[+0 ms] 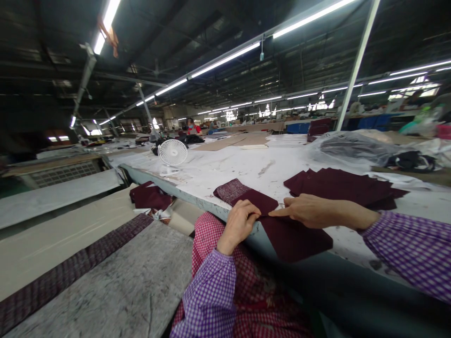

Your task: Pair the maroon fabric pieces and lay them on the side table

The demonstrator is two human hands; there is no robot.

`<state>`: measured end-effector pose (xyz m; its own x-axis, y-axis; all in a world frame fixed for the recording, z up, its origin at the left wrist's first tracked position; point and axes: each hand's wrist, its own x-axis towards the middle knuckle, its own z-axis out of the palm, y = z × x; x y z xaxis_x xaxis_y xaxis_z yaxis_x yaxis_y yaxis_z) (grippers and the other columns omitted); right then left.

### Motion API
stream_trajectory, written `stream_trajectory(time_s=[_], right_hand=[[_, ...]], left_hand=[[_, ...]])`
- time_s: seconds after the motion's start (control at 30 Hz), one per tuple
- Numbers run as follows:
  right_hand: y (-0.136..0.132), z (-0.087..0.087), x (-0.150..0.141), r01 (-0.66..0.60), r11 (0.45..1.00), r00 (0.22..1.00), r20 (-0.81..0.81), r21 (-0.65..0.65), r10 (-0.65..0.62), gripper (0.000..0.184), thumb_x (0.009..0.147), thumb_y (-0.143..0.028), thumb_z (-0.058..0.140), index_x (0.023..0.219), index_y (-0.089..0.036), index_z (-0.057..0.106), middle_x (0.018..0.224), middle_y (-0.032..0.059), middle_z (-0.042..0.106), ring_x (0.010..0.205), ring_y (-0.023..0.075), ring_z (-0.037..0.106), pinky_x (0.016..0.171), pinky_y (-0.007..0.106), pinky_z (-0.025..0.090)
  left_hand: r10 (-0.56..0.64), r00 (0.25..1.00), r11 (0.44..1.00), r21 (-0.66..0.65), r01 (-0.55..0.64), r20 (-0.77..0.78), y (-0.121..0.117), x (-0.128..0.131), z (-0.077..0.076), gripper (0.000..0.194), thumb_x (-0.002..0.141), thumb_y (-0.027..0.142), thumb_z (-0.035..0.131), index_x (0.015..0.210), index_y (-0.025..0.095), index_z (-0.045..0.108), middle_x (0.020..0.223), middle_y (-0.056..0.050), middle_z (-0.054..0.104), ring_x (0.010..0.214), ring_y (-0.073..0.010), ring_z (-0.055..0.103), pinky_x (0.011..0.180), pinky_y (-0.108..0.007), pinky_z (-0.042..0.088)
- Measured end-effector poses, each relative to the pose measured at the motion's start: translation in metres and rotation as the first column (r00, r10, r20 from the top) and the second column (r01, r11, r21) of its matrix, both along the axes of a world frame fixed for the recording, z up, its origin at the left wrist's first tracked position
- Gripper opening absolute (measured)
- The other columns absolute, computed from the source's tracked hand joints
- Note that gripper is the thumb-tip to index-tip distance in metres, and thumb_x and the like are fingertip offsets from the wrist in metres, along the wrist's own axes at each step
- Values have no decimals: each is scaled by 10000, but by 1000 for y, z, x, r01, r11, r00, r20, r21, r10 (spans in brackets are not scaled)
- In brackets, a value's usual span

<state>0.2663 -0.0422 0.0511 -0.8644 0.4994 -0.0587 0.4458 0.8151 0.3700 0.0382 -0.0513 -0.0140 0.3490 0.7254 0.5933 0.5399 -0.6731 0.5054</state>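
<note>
A maroon fabric piece [296, 237] lies at the table's front edge, partly hanging over it. Its upper edge is pinched between the thumb and fingers of my left hand [241, 223]. From the right, my right hand [306, 210] reaches in with the index finger stretched out, its tip touching the fabric beside my left fingertips. The right thumb stands apart and the other fingers curl under, partly hidden. Just beyond my left hand lies another maroon piece [262, 201] with a speckled grey-maroon section [230, 190]. Behind my right hand is a spread stack of maroon pieces [338, 184].
A small white fan [172, 152] stands on the long white-covered table [225, 162]. Lower left, a surface holds a maroon patterned strip [81, 263] and a maroon cloth bundle [151, 196]. Clear plastic wrap [352, 145] lies at right. A person [192, 126] is far back.
</note>
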Motion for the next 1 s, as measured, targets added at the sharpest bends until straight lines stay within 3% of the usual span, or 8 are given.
stream_trajectory(time_s=[0.17, 0.4, 0.5, 0.57, 0.63, 0.8, 0.9, 1.0], right_hand=[[-2, 3, -5, -6, 999, 1000, 7, 32, 6, 692, 733, 12, 399, 1354, -285, 473, 859, 76, 639, 730, 183, 553, 562, 274, 344], [-9, 5, -20, -9, 990, 995, 97, 143, -5, 704, 776, 19, 393, 1394, -319, 412, 833, 67, 648, 617, 146, 557, 518, 250, 304], [-6, 1, -20, 55, 988, 993, 93, 148, -70, 650, 825, -34, 412, 1405, -329, 390, 896, 87, 644, 656, 164, 581, 527, 250, 310], [-2, -1, -18, 150, 985, 987, 35, 86, -154, 573, 865, -136, 448, 1408, -310, 390, 972, 111, 635, 737, 199, 606, 559, 264, 351], [3, 1, -17, 238, 969, 969, -55, -66, -241, 534, 863, -229, 504, 1390, -255, 424, 1037, 128, 629, 843, 230, 613, 633, 290, 403], [20, 20, 0, 228, 813, 880, -244, -536, -407, 369, 800, -307, 573, 1139, -170, 622, 1017, 88, 660, 910, 208, 611, 766, 286, 448], [42, 37, 43, 210, 761, 763, -385, -613, -520, 397, 793, -406, 565, 1101, -164, 629, 1047, 87, 667, 926, 224, 613, 778, 305, 467], [67, 44, 108, 352, 732, 596, -464, -583, -656, 457, 798, -480, 543, 1121, -166, 618, 968, 107, 686, 837, 257, 634, 707, 359, 490]], left_hand=[[-35, 999, 999, -33, 36, 31, 1, -5, 0, 151, 818, 117, 548, 775, 184, 676, 852, -25, 636, 863, -173, 546, 810, -299, 430], [-33, 975, 984, -164, 70, 221, 9, -11, -5, 148, 848, 155, 514, 875, 170, 658, 881, -31, 644, 844, -150, 578, 779, -264, 449], [-30, 977, 981, -182, 69, 209, 6, -12, -3, 140, 859, 242, 538, 906, 173, 651, 895, -37, 639, 859, -157, 569, 784, -270, 447], [-49, 980, 979, -184, 85, 192, 2, -12, 0, 192, 801, 318, 633, 928, 175, 641, 894, -36, 627, 851, -164, 558, 770, -276, 449], [-79, 983, 980, -170, 107, 165, 0, -13, 2, 314, 705, 351, 733, 945, 176, 631, 906, -36, 614, 861, -173, 547, 771, -284, 449], [-116, 984, 978, -156, 137, 137, 3, -15, 0, 235, 695, 306, 749, 879, 184, 669, 910, -42, 606, 889, -182, 547, 808, -300, 440], [-147, 975, 970, -167, 176, 168, 5, -16, -1, 159, 724, 282, 724, 845, 184, 696, 927, -48, 616, 907, -179, 567, 826, -293, 438], [-147, 969, 968, -173, 182, 197, 4, -15, 1, 92, 771, 250, 664, 812, 173, 694, 899, -47, 628, 860, -164, 583, 791, -276, 444]])
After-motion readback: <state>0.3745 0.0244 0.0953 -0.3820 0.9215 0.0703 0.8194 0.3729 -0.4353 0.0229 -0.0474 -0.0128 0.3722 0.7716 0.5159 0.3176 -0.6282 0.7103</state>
